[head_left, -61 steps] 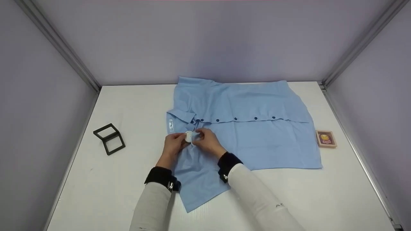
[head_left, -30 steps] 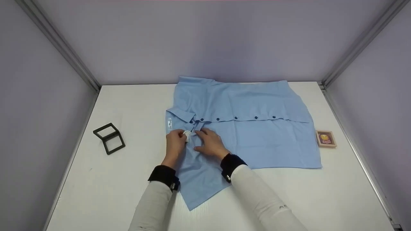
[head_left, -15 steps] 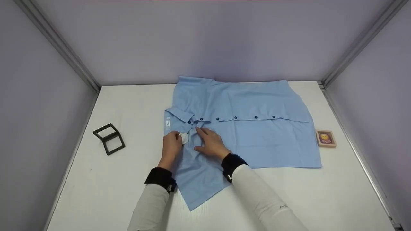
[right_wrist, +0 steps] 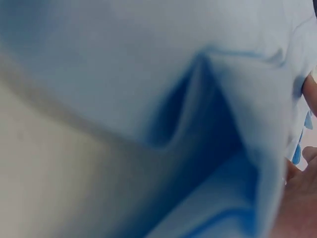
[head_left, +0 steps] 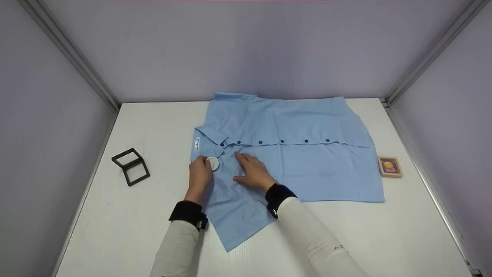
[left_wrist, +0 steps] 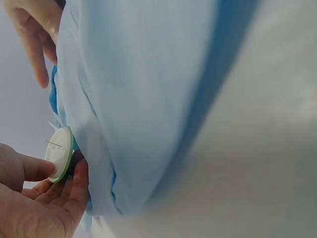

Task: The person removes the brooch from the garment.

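A light blue buttoned shirt (head_left: 300, 154) lies spread on the white table (head_left: 134, 215), collar to the left. My left hand (head_left: 200, 173) pinches a small white round disc (head_left: 212, 163) at the shirt's collar end; the left wrist view shows the disc (left_wrist: 59, 153) between thumb and fingers against the cloth (left_wrist: 143, 99). My right hand (head_left: 251, 171) lies flat on the shirt just right of the disc, fingers straight, pressing the fabric down. The right wrist view is filled with blurred blue shirt folds (right_wrist: 198, 114).
A black wire-frame stand (head_left: 130, 166) sits on the table at the left. A small brown card box (head_left: 390, 166) lies by the shirt's right edge. Grey walls with metal rails close the table on three sides.
My right hand let go of the disc and flattened on the shirt. My left hand has drawn the disc and the collar end leftward.
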`<state>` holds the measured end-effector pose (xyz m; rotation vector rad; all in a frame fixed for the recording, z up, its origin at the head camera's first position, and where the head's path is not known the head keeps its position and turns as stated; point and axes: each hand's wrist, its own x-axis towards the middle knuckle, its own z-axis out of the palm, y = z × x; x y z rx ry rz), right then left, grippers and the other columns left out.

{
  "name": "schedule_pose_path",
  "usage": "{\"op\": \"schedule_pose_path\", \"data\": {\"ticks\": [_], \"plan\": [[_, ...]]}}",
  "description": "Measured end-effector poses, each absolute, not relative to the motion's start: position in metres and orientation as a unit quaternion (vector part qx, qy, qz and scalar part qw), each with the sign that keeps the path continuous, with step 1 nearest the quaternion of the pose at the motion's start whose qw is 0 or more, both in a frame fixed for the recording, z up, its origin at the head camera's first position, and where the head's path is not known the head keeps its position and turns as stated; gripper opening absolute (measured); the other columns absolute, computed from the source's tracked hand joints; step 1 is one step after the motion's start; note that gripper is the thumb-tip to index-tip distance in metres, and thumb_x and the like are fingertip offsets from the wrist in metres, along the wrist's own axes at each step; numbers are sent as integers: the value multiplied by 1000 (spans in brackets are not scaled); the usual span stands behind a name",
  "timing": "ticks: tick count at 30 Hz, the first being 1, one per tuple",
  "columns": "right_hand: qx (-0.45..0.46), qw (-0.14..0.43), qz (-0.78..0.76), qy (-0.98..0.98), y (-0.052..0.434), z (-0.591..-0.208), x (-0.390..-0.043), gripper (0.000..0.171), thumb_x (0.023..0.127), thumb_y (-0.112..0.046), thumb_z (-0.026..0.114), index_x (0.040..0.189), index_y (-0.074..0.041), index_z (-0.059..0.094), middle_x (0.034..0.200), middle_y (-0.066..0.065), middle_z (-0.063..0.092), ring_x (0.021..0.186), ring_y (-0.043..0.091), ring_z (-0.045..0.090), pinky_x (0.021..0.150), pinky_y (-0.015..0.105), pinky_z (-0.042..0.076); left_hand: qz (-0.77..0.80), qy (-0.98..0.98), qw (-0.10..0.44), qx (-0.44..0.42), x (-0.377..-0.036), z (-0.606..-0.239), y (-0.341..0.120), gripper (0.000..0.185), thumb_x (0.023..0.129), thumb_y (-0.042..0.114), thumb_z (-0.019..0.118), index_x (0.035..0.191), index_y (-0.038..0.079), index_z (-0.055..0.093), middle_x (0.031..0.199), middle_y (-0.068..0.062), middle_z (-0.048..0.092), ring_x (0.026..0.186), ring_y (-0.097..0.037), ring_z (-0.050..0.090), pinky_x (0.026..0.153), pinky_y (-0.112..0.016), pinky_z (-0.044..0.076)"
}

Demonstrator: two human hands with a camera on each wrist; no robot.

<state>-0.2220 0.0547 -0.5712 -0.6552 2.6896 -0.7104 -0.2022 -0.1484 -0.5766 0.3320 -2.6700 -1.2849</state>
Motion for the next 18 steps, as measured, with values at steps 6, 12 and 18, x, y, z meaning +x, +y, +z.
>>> {"op": "schedule_pose_path", "data": {"ticks": [6, 12, 18], "plan": [[-233, 138, -238, 933, 56, -573, -222, 82, 91, -39, 70, 156, -15, 27, 155, 12, 33, 142, 31, 29, 113, 49, 25, -433, -890, 67, 125, -203, -575, -151, 19, 97, 3, 50, 102, -11, 63, 96, -27, 66, 91, -41, 63, 82, -50, 49], [-234, 140, -266, 925, 55, -570, -223, 78, 91, -36, 70, 154, -12, 32, 154, 13, 35, 142, 31, 29, 114, 47, 25, -449, -882, 50, 132, -201, -570, -153, 21, 98, 4, 50, 105, -11, 63, 100, -27, 66, 94, -39, 63, 84, -48, 49], [-221, 154, -345, 899, 56, -562, -223, 68, 94, -32, 68, 150, -8, 38, 150, 12, 40, 139, 26, 36, 113, 37, 29, -484, -864, 27, 137, -198, -560, -153, 25, 98, 8, 52, 111, -10, 63, 104, -24, 65, 96, -35, 62, 85, -46, 49]]}}
